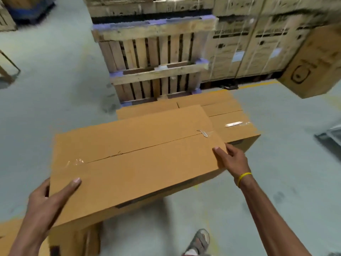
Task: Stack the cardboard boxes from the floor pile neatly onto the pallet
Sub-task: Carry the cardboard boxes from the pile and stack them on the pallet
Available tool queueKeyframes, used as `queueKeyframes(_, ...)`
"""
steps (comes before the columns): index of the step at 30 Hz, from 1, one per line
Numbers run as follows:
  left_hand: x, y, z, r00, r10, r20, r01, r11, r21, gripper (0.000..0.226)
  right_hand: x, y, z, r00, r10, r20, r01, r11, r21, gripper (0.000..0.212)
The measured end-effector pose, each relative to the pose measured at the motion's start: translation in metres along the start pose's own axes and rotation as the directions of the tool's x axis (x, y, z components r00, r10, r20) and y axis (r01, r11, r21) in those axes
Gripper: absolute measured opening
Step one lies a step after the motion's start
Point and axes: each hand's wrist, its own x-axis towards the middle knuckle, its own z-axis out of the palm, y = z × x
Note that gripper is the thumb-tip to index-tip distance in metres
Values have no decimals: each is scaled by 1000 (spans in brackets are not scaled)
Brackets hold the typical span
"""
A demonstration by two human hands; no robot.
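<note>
Head view: I see left hand (42, 202), right hand (230, 159) gripping 1 cardboard box (132, 163) by ends; box stack (230, 115) ahead, upright pallets (153, 58) behind.

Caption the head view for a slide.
Left hand and right hand grip a taped cardboard box by its ends, near stacked boxes before upright wooden pallets.

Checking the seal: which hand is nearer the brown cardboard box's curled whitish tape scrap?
Right. Right hand grips the box beside the tape scrap; left hand holds the opposite end.

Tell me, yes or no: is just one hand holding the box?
No: the left hand grips the cardboard box at its near-left corner and the right hand grips its right edge.
</note>
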Motion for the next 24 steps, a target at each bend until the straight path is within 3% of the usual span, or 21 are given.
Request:
queueKeyframes(5, 7, 33, 109, 993, 64, 102, -65, 998, 10, 52, 51, 20, -86, 994, 27, -104, -31, 999, -35, 29)
queueKeyframes(10, 13, 46, 182, 987, -2, 160, -2, 1000, 22, 57, 86, 34, -145, 978, 60, -198, -70, 997, -44, 27)
queueKeyframes(20, 63, 82, 289, 957, -35, 287, 29, 999, 25, 28, 133, 56, -198, 936, 128, -328, -152, 987, -47, 36)
queueKeyframes(24, 96, 96, 327, 941, -33, 337, 23, 999, 34, 28, 165, 53, -207, 923, 145, -357, -175, 983, -54, 40)
